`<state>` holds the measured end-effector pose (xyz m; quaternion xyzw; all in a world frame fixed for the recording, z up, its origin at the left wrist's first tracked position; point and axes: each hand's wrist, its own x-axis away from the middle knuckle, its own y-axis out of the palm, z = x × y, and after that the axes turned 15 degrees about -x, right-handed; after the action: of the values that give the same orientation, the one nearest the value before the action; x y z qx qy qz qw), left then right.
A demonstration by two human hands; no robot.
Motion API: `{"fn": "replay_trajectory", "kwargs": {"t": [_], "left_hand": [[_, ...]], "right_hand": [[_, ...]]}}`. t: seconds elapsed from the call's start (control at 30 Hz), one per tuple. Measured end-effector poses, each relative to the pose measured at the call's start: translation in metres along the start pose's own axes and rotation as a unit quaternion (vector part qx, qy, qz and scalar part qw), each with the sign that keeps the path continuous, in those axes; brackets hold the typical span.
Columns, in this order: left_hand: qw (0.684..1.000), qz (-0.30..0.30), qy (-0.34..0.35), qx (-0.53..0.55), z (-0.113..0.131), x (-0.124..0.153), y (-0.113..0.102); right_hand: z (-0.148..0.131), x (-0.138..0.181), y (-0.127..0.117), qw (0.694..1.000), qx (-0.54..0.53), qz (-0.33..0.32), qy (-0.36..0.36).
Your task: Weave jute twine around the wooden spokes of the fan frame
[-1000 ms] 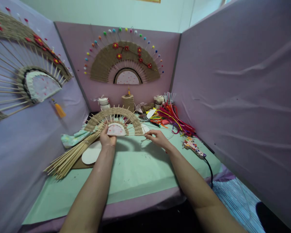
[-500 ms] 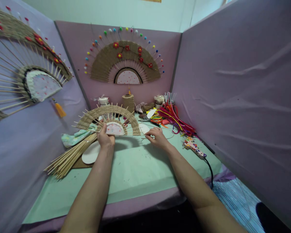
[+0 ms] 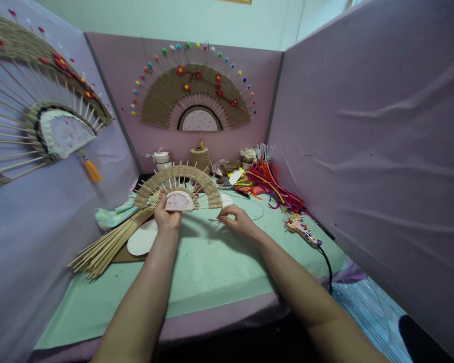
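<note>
My left hand [image 3: 167, 216] grips a small woven fan [image 3: 181, 174] by its white, pink-spotted half-round base, holding it upright above the table. Twine is woven across its thin sticks, whose tips poke out along the top edge. Just right of the fan, my right hand [image 3: 237, 220] pinches a thin length of twine [image 3: 214, 220] between thumb and fingers. The twine's loose end sticks out to the left of the fingertips, and a long loop of it curves away behind the hand. Part of the fan's base lies hidden behind my left thumb.
A bundle of sticks [image 3: 106, 242] and a white oval card [image 3: 142, 239] lie at left. A twine spool [image 3: 200, 160] and a white jar [image 3: 162, 160] stand at the back. Pipe cleaners [image 3: 276, 186] and a glue gun [image 3: 304, 231] lie right. A finished fan [image 3: 196, 96] hangs on the partition.
My right hand has drawn left and slightly down with the twine, away from the fan's right edge. The fan has tilted and shifted a little to the right in my left hand.
</note>
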<state>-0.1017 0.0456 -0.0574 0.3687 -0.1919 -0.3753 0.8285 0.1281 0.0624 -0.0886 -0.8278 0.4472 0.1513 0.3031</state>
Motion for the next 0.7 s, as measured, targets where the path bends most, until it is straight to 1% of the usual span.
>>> {"fn": "replay_trajectory", "kwargs": {"t": [0.07,0.13,0.2,0.27,0.37,0.4,0.47,0.53,0.57,0.63,0.7], "left_hand": [[1.000,-0.016,-0.026,-0.007,-0.005,0.002,0.001],[0.999,-0.024,-0.043,-0.020,-0.009,0.004,0.001],[0.998,-0.022,-0.046,-0.028,-0.011,0.005,0.002],[0.999,-0.019,-0.042,-0.026,-0.010,0.005,0.002],[0.999,-0.012,-0.031,-0.022,-0.007,0.004,0.001],[0.999,-0.008,-0.027,-0.024,-0.006,0.004,0.001],[0.999,-0.003,-0.020,-0.027,-0.005,0.003,0.000],[1.000,-0.003,-0.018,-0.024,-0.005,0.003,0.000],[1.000,-0.002,-0.016,-0.023,-0.005,0.003,0.000],[1.000,0.003,-0.010,-0.022,-0.005,0.002,0.000],[1.000,0.009,-0.003,-0.022,-0.005,0.002,0.001]], "right_hand": [[-0.001,0.000,0.000,1.000,0.013,0.000,-0.003],[0.000,0.000,-0.001,0.999,0.049,0.002,0.002],[0.001,0.000,-0.003,0.997,0.076,-0.001,0.017],[0.002,0.001,-0.009,0.997,0.070,-0.026,0.035],[0.001,0.003,-0.020,0.995,-0.004,-0.080,0.059],[0.001,0.003,-0.024,0.993,-0.040,-0.091,0.069],[-0.001,0.002,-0.028,0.983,-0.128,-0.094,0.093],[-0.004,0.001,-0.025,0.960,-0.244,-0.071,0.117],[-0.005,0.000,-0.022,0.940,-0.310,-0.052,0.132],[-0.009,-0.002,-0.012,0.886,-0.427,-0.003,0.181],[-0.014,-0.002,-0.001,0.836,-0.499,0.041,0.226]]}}
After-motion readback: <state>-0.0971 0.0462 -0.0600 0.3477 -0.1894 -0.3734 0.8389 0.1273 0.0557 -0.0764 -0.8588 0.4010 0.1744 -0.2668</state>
